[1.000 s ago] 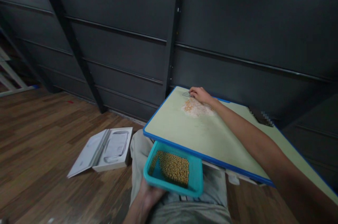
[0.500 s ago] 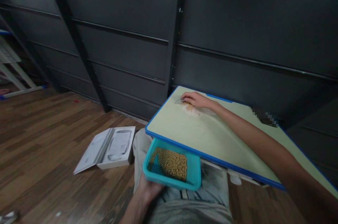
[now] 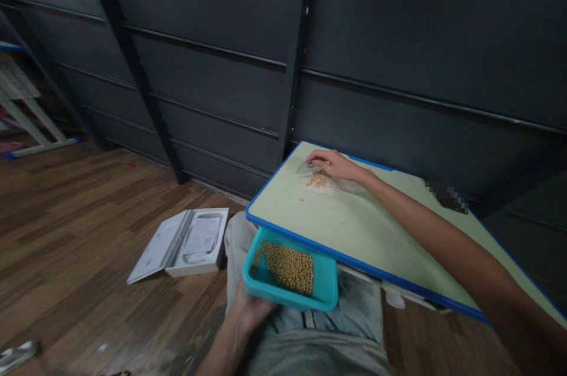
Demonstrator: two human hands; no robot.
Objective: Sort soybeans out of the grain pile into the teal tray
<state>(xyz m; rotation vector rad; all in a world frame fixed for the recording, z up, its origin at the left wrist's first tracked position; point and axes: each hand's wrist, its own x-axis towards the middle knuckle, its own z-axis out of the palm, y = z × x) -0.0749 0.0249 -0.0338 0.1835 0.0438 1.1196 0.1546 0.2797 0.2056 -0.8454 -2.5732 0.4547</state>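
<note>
My left hand (image 3: 253,308) is closed on a teal plastic tray (image 3: 328,281) from below, its fingers mostly hidden underneath. Round tan beans (image 3: 290,268) that look like soybeans lie in the tray, just under the table's near edge. My right hand (image 3: 332,164) reaches over the tabletop, fingers closed on a clear, thin-edged piece (image 3: 305,167) whose full shape I cannot make out. Right below that hand is a small heap of yellow grains (image 3: 317,179) mixed with white, rice-like grains (image 3: 328,188). A few stray bits lie nearer the front.
The pale tabletop (image 3: 354,228) has a blue rim and stands against a dark panelled wall (image 3: 212,4). A dark, pixelated object (image 3: 447,196) lies at its right back. An open white box (image 3: 195,270) sits on the wooden floor, left of my legs.
My right hand has shifted slightly right with the clear piece, uncovering more of the heap. A small bit now lies in front of it. The tray stays in my left hand.
</note>
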